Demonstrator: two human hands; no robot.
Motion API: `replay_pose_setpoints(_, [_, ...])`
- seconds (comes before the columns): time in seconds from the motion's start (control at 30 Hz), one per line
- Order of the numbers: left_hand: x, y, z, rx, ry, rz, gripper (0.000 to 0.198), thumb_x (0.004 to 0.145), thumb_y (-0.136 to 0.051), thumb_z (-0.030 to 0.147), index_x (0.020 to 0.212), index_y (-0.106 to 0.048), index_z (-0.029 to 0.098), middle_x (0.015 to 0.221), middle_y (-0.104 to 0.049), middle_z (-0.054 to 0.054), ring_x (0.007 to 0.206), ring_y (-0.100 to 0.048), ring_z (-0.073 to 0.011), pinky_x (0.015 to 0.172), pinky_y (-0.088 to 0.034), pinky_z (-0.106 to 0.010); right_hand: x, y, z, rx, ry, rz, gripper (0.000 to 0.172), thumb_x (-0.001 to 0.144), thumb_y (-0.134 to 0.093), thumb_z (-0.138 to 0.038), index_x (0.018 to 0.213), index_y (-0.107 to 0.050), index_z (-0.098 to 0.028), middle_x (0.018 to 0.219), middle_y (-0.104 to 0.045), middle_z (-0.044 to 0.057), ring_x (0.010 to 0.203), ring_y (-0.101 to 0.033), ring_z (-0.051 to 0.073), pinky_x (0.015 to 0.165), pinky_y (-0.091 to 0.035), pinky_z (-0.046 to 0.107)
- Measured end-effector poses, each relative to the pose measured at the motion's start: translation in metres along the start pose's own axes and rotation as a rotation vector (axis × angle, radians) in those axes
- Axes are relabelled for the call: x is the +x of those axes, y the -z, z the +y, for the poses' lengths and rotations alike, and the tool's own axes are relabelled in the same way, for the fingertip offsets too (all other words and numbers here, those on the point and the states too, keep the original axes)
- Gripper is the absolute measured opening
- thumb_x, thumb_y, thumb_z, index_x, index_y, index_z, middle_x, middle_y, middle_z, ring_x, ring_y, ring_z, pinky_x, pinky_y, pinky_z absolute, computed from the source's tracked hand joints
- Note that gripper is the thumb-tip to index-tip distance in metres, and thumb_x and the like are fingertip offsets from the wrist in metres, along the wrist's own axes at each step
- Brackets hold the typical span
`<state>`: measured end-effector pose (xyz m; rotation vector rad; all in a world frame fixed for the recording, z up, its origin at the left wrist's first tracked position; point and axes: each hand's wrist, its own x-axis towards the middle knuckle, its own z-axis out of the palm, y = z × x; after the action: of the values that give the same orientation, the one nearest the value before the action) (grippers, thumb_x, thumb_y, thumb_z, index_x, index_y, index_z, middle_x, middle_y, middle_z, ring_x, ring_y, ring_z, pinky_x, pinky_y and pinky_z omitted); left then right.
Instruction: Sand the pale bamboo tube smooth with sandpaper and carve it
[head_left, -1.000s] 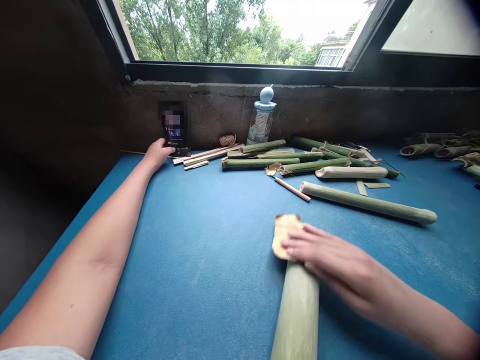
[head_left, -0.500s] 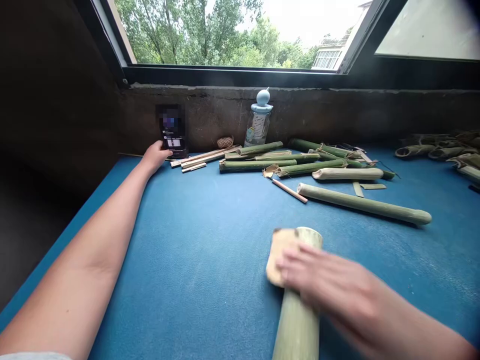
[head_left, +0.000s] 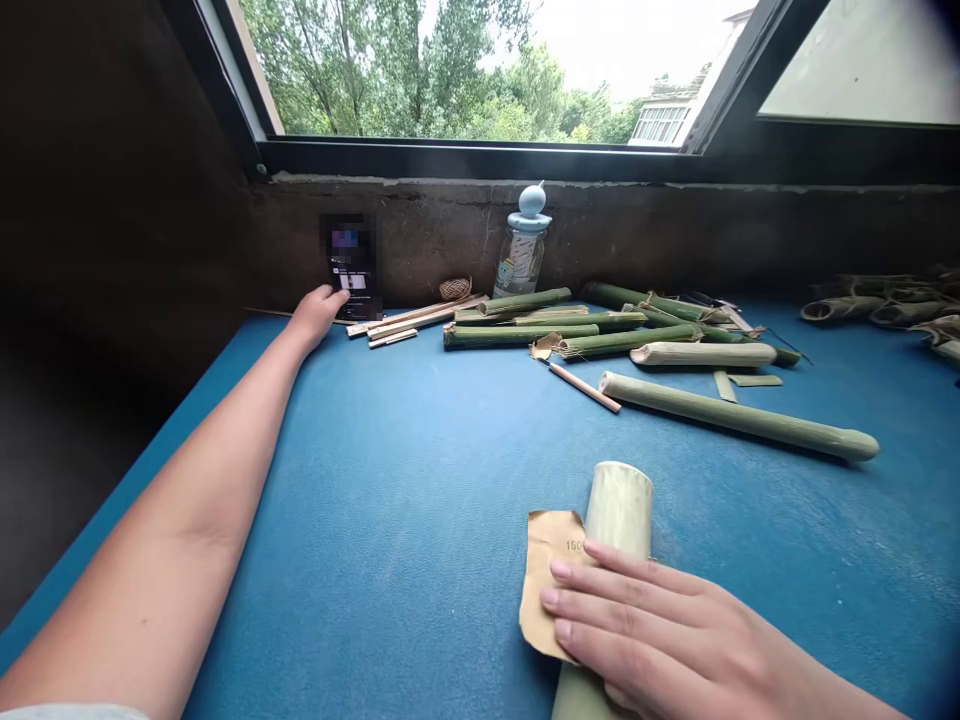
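My right hand (head_left: 652,625) lies over a tan sheet of sandpaper (head_left: 551,575), pressing it with long, close-set fingers against a thick, pale bamboo tube (head_left: 621,505). Part of a printed number shows on the sheet's back. The tube points away from me; its near end runs out of view. My left arm reaches far across the table, and my left hand (head_left: 315,315) is at the lower left of a dark phone (head_left: 354,255) leaning on the wall. One fingertip overlaps the lit screen; the other fingers are curled and partly hidden.
Several green bamboo pieces (head_left: 525,333) lie along the back of the blue table (head_left: 390,480). A pencil (head_left: 585,388) and a longer bamboo stick (head_left: 735,415) lie nearer. Behind them stand a light-blue-lidded bottle (head_left: 521,255) and a twine ball (head_left: 455,289). Dry bamboo (head_left: 840,308) is at right.
My right hand has drawn the sandpaper toward me along the bamboo tube, uncovering more of its far end. My left hand remains at the phone, its fingertip now farther onto the screen.
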<state>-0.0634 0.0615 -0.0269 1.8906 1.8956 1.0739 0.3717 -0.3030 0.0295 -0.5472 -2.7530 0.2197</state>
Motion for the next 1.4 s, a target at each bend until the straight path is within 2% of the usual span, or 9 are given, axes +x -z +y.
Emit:
replay_pose_setpoints(0.13, [0.000, 0.000, -0.002, -0.027, -0.021, 0.014, 0.049, 0.101, -0.033, 0.041, 0.106, -0.068, 0.008, 0.119, -0.069, -0.011, 0.107, -0.057, -0.0222, 0.097, -0.039, -0.030, -0.005, -0.001, 0.009, -0.041, -0.224, 0.122, 0.039, 0.098, -0.047, -0.010, 0.135, -0.058, -0.013, 0.136, -0.066, 0.012, 0.135, -0.056, 0.022, 0.124, -0.034, 0.039])
replay_pose_setpoints(0.23, [-0.003, 0.001, 0.000, -0.008, -0.022, 0.012, 0.047, 0.104, -0.033, 0.035, 0.116, -0.067, 0.005, 0.126, -0.067, -0.010, 0.108, -0.054, -0.0185, 0.098, -0.037, -0.028, -0.008, -0.007, 0.015, -0.074, -0.344, 0.190, 0.038, 0.098, -0.047, -0.008, 0.133, -0.060, -0.016, 0.138, -0.065, 0.011, 0.135, -0.056, 0.022, 0.123, -0.036, 0.041])
replay_pose_setpoints(0.43, [-0.009, 0.006, 0.007, 0.036, -0.023, -0.016, 0.039, 0.104, -0.041, 0.032, 0.108, -0.066, 0.003, 0.109, -0.069, -0.007, 0.093, -0.052, -0.0133, 0.085, -0.037, -0.024, 0.004, 0.004, 0.008, -0.020, -0.074, -0.014, 0.035, 0.100, -0.045, -0.012, 0.130, -0.062, -0.010, 0.134, -0.068, 0.013, 0.136, -0.055, 0.020, 0.122, -0.036, 0.031])
replay_pose_setpoints(0.67, [-0.014, 0.009, 0.010, 0.069, -0.030, -0.039, 0.041, 0.099, -0.052, 0.042, 0.100, -0.065, 0.003, 0.089, -0.063, 0.001, 0.081, -0.046, -0.0094, 0.071, -0.033, -0.020, 0.001, 0.005, 0.010, -0.039, -0.045, -0.034, 0.036, 0.099, -0.045, -0.012, 0.133, -0.059, -0.010, 0.134, -0.068, 0.013, 0.137, -0.054, 0.019, 0.122, -0.037, 0.032])
replay_pose_setpoints(0.83, [-0.013, 0.006, 0.011, 0.010, -0.001, -0.001, 0.044, 0.097, -0.054, 0.041, 0.110, -0.063, 0.001, 0.099, -0.067, -0.004, 0.086, -0.049, -0.0121, 0.079, -0.037, -0.023, -0.012, -0.009, 0.030, -0.039, -0.241, 0.143, 0.037, 0.100, -0.045, -0.010, 0.134, -0.057, -0.017, 0.134, -0.068, 0.010, 0.137, -0.054, 0.018, 0.124, -0.035, 0.037])
replay_pose_setpoints(0.93, [-0.010, 0.003, 0.009, -0.151, 0.023, -0.011, 0.037, 0.090, -0.063, 0.021, 0.120, -0.059, 0.001, 0.104, -0.068, -0.005, 0.088, -0.054, -0.0134, 0.086, -0.041, -0.025, -0.017, -0.014, 0.041, -0.066, -0.349, 0.214, 0.037, 0.101, -0.046, -0.011, 0.135, -0.057, -0.020, 0.136, -0.067, 0.009, 0.137, -0.054, 0.019, 0.126, -0.033, 0.041])
replay_pose_setpoints(1.07, [-0.009, 0.004, 0.007, -0.257, 0.029, -0.114, 0.045, 0.079, -0.061, -0.002, 0.124, -0.054, 0.000, 0.096, -0.066, -0.001, 0.088, -0.057, -0.0124, 0.087, -0.045, -0.025, -0.018, -0.016, 0.043, -0.046, -0.365, 0.223, 0.038, 0.102, -0.045, -0.012, 0.137, -0.055, -0.022, 0.137, -0.066, 0.007, 0.138, -0.053, 0.020, 0.126, -0.033, 0.044])
replay_pose_setpoints(1.23, [-0.014, 0.011, 0.009, -0.265, 0.015, -0.148, 0.048, 0.076, -0.064, 0.004, 0.123, -0.055, 0.003, 0.092, -0.064, 0.001, 0.091, -0.058, -0.0143, 0.095, -0.046, -0.032, -0.019, -0.016, 0.042, -0.014, -0.374, 0.232, 0.039, 0.102, -0.045, -0.013, 0.137, -0.056, -0.024, 0.134, -0.068, 0.005, 0.137, -0.054, 0.020, 0.126, -0.032, 0.044])
replay_pose_setpoints(1.4, [-0.010, 0.009, 0.006, -0.324, 0.027, -0.098, 0.047, 0.060, -0.069, 0.015, 0.105, -0.060, 0.012, 0.091, -0.068, -0.003, 0.095, -0.064, -0.0241, 0.095, -0.050, -0.037, -0.024, -0.016, 0.061, -0.015, -0.428, 0.267, 0.037, 0.102, -0.045, -0.015, 0.136, -0.058, -0.026, 0.132, -0.069, 0.004, 0.133, -0.058, 0.022, 0.126, -0.030, 0.050])
